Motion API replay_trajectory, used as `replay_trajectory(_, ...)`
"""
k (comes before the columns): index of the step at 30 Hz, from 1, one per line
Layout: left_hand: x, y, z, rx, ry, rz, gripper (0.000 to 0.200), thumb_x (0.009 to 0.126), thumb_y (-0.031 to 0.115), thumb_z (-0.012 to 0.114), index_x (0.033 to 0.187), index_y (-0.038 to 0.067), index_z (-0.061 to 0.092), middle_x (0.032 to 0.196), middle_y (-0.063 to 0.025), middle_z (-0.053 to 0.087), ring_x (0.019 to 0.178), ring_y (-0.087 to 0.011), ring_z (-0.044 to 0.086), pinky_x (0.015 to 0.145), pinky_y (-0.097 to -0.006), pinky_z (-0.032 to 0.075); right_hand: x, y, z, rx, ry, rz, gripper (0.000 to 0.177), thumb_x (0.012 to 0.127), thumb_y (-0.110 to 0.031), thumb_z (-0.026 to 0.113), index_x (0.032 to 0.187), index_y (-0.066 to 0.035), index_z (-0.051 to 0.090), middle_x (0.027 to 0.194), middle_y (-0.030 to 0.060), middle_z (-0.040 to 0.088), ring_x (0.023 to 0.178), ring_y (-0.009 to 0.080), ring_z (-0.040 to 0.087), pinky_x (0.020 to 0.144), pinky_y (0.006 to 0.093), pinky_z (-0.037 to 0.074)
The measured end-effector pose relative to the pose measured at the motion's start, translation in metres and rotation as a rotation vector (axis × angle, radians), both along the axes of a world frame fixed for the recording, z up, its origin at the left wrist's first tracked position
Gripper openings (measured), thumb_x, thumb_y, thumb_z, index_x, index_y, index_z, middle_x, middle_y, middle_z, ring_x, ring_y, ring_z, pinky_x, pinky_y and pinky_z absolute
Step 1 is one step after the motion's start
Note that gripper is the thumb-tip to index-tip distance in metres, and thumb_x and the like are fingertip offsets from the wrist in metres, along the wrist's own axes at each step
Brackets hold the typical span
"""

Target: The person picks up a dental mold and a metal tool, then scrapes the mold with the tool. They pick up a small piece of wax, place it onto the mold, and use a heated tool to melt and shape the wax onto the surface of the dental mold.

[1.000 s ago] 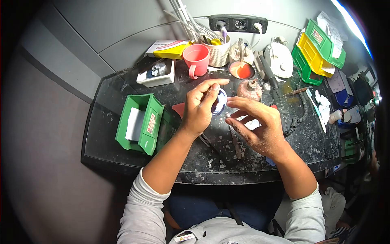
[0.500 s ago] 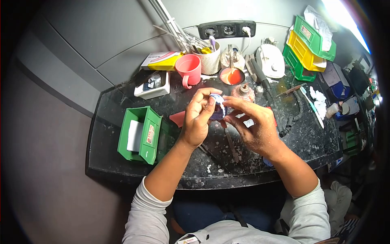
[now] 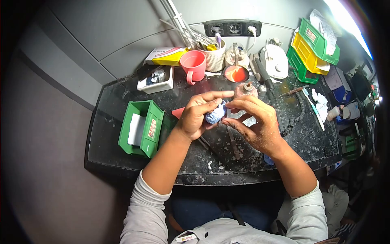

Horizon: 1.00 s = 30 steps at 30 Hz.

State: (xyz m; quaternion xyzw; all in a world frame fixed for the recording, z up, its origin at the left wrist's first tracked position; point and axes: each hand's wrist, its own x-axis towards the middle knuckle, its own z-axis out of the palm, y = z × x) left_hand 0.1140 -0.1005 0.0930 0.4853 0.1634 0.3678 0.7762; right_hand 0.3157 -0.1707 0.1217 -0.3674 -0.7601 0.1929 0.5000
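Note:
A blue dental model [image 3: 214,115] is held up above the bench, its bumpy blue side facing me. My left hand [image 3: 194,114] is closed around its left side, thumb on top and index finger stretched to the right. From the right, my right hand [image 3: 256,124] has its thumb and index fingertips at the model's right edge, the fingers curved. Below the hands, a thin metal tool [image 3: 233,143] lies on the bench. A pink sheet [image 3: 177,112] is partly hidden behind my left hand.
On the black bench [image 3: 191,168] stand a green bin [image 3: 153,134], a pink mug [image 3: 192,65], a white box [image 3: 158,84], a bowl of orange-red material [image 3: 237,74] and a glass burner [image 3: 246,89]. A handpiece [image 3: 264,75], toothbrush [image 3: 313,106] and stacked bins [image 3: 306,53] are at right.
The dental model has been turned: its opening and white row faced me before, and now its bumpy blue side does. My left index finger has straightened to the right.

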Motion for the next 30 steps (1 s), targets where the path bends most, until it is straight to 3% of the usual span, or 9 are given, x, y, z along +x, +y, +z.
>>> replay_trajectory(3,-0.006,0.007,0.003,-0.027,0.075,-0.045,0.045,0.099,0.019,0.059,0.136,-0.006,0.056,0.105,-0.0122,0.072,0.068,-0.0077,0.067,0.052,-0.0199,0.052,-0.001,0.0,-0.001,-0.017,-0.014,0.008,0.036,0.08,-0.002,0.083,0.113,-0.001,0.068,0.108,0.0107,0.068,0.088,0.0205,0.071,0.068,0.0286,0.059)
replay_trajectory(4,-0.003,0.004,0.005,-0.063,0.1,-0.045,0.044,0.097,0.015,0.061,0.134,-0.007,0.056,0.106,-0.0133,0.072,0.073,-0.0123,0.071,0.061,-0.0233,0.059,-0.003,0.0,0.001,-0.009,-0.003,0.003,0.036,0.079,-0.002,0.083,0.112,-0.002,0.069,0.109,0.0103,0.068,0.087,0.0205,0.071,0.067,0.0286,0.059)
replay_trajectory(9,-0.003,0.007,-0.007,-0.017,0.143,-0.142,0.037,0.098,0.012,0.059,0.13,-0.006,0.057,0.107,-0.0153,0.071,0.076,-0.0161,0.072,0.066,-0.0279,0.061,0.0,0.001,-0.002,-0.092,-0.069,0.045,0.035,0.078,-0.002,0.083,0.11,-0.003,0.07,0.109,0.0097,0.069,0.085,0.0211,0.071,0.067,0.0293,0.059)
replay_trajectory(11,-0.001,0.009,-0.008,-0.023,0.278,-0.048,0.034,0.101,0.013,0.054,0.13,-0.005,0.057,0.096,-0.0157,0.072,0.067,-0.0136,0.07,0.054,-0.0237,0.056,0.001,0.002,-0.004,-0.096,-0.079,0.04,0.034,0.078,-0.003,0.083,0.109,-0.003,0.07,0.109,0.0097,0.069,0.083,0.0215,0.071,0.067,0.03,0.058)
replay_trajectory(12,-0.003,0.01,-0.006,-0.022,0.278,-0.05,0.034,0.101,0.013,0.054,0.13,-0.005,0.057,0.096,-0.0157,0.072,0.067,-0.0136,0.07,0.054,-0.0237,0.056,0.002,0.002,-0.004,-0.115,-0.097,0.036,0.033,0.078,-0.002,0.082,0.109,-0.003,0.07,0.108,0.0103,0.069,0.082,0.0221,0.071,0.068,0.0309,0.058)
replay_trajectory(14,-0.009,0.013,0.0,-0.065,0.279,-0.107,0.033,0.104,0.017,0.05,0.129,-0.004,0.057,0.083,-0.0155,0.072,0.054,-0.0098,0.064,0.042,-0.0188,0.044,0.003,0.004,-0.007,-0.133,-0.114,0.03,0.032,0.078,-0.001,0.082,0.108,-0.002,0.07,0.107,0.0109,0.068,0.081,0.0227,0.071,0.068,0.0318,0.058)
replay_trajectory(17,-0.01,0.014,-0.002,-0.082,0.262,-0.142,0.033,0.107,0.019,0.046,0.126,-0.003,0.06,0.084,-0.017,0.073,0.054,-0.0108,0.064,0.037,-0.0199,0.039,0.005,0.008,-0.013,-0.17,-0.1,0.049,0.029,0.079,0.001,0.079,0.106,-0.002,0.069,0.102,0.012,0.068,0.078,0.0235,0.07,0.068,0.0336,0.057)
replay_trajectory(21,-0.004,0.006,0.004,-0.07,0.323,-0.051,0.036,0.107,0.024,0.049,0.128,-0.003,0.058,0.078,-0.0171,0.071,0.046,-0.0074,0.056,0.037,-0.0178,0.036,0.006,0.008,-0.011,-0.177,-0.123,0.026,0.023,0.081,0.002,0.077,0.102,-0.001,0.069,0.094,0.013,0.067,0.077,0.0258,0.07,0.067,0.0345,0.056)
replay_trajectory(30,-0.009,0.009,-0.003,-0.014,0.331,-0.083,0.033,0.107,0.023,0.05,0.125,-0.003,0.061,0.088,-0.0164,0.072,0.059,-0.012,0.067,0.038,-0.0182,0.039,0.004,0.008,-0.013,-0.166,-0.137,0.027,0.021,0.082,0.001,0.077,0.101,0.0,0.068,0.093,0.013,0.067,0.076,0.0265,0.071,0.064,0.0339,0.057)
